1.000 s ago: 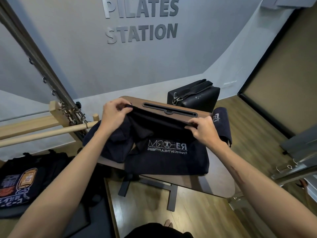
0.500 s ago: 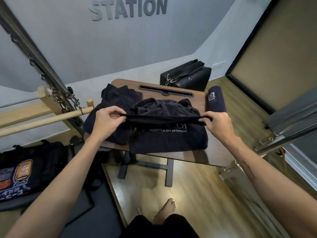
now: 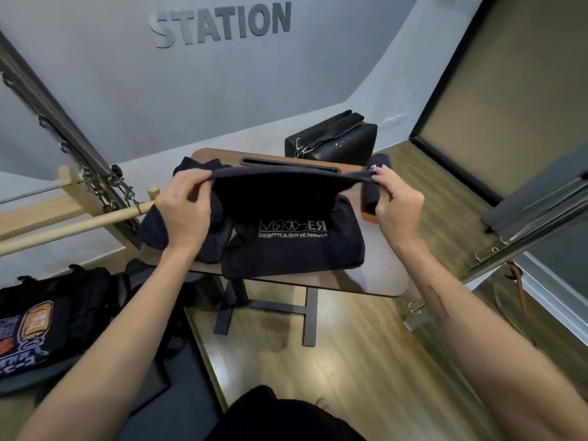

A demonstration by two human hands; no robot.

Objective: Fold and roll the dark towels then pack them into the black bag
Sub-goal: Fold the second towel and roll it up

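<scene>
You're mid-fold: your left hand [image 3: 184, 214] and right hand [image 3: 396, 203] each pinch a corner of the dark towel [image 3: 296, 230], lifted over the bench [image 3: 375, 281]. Next, lay that edge toward 6 o'clock, corners matched.

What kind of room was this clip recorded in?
Most likely a Pilates studio: raised wall lettering reads "STATION", a spring-and-chain apparatus with a wooden bar stands at left, and the dark towel carries a fitness logo.

Dark logo towel [image 3: 296, 218] lifted taut over table; black bag [image 3: 337, 140] behind.
</scene>
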